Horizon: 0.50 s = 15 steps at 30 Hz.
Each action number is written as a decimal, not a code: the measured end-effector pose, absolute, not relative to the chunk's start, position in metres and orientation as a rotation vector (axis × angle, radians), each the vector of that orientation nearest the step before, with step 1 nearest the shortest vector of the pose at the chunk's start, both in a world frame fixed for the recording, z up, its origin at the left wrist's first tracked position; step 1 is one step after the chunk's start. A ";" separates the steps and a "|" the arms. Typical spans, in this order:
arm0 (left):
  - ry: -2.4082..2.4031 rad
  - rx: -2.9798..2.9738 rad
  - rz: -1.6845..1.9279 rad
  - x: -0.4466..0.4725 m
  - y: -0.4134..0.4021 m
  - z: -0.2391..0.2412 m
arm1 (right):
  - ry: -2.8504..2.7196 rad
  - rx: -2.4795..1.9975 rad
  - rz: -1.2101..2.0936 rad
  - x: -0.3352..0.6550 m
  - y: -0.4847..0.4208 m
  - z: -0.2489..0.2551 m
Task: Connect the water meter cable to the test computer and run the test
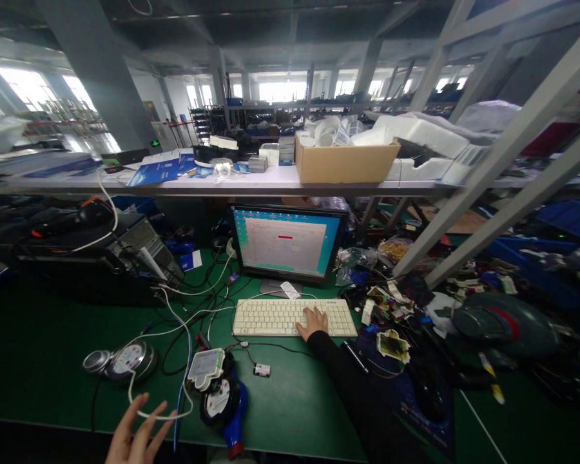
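Note:
My right hand (313, 322) rests on the right part of a cream keyboard (275, 317), fingers spread flat on the keys, in a black sleeve. My left hand (136, 437) hovers at the near table edge, fingers apart and holding nothing, just below a white cable loop (147, 412). A blue-bodied meter with a round dial (220, 399) lies right of that hand, with a white module (205, 367) on top. A monitor (286, 243) showing a window stands behind the keyboard.
A round metal meter (125, 361) lies on the green mat (43, 361) at left. A black computer case (125, 258) with cables sits left of the monitor. A cardboard box (343, 161) stands on the shelf above. Cluttered parts and a dark helmet-like shell (502, 325) fill the right.

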<state>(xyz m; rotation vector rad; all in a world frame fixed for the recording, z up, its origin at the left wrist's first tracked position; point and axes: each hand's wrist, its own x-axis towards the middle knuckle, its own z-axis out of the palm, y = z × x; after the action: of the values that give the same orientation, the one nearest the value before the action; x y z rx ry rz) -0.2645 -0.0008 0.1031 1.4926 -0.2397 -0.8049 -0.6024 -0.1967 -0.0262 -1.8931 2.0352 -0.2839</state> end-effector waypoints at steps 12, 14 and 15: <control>-0.279 1.375 -0.708 -0.266 -0.007 0.138 | 2.222 -1.796 -0.210 -0.667 -0.188 -0.036; -0.282 1.351 -0.717 -0.269 -0.008 0.149 | 2.223 -1.799 -0.173 -0.670 -0.188 -0.038; -0.268 1.338 -0.729 -0.269 -0.008 0.156 | 2.218 -1.810 -0.157 -0.668 -0.189 -0.039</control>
<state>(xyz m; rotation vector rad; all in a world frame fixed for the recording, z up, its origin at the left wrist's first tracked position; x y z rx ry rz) -0.2695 -0.0085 0.1562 1.3383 -0.2675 -0.7288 -0.6681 -0.1886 -0.0389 -1.8096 2.2176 -0.1573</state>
